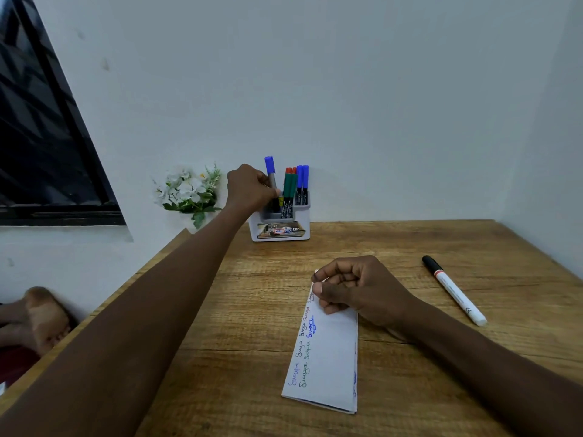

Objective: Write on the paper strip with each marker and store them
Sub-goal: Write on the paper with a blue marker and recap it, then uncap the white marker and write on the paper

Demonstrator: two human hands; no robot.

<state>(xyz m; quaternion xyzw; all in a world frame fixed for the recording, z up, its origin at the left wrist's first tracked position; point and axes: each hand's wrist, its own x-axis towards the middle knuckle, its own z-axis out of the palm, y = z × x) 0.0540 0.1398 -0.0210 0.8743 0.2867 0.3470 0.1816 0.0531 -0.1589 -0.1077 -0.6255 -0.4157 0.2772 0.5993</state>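
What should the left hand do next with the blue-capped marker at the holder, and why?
Probably let go and draw back. The left hand grips the blue-capped marker with its lower end already down in the holder, beside the others. A black-capped marker lies loose on the table, while the right hand pins the paper strip.

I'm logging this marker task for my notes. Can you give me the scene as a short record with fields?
left hand: gripping a blue-capped marker at the holder
right hand: closed, resting on the paper strip
in holder: red, green and blue-capped markers
paper strip: folded, handwriting along its left edge
loose on table: black-capped white marker, right of the strip
background: white flowers left of the holder
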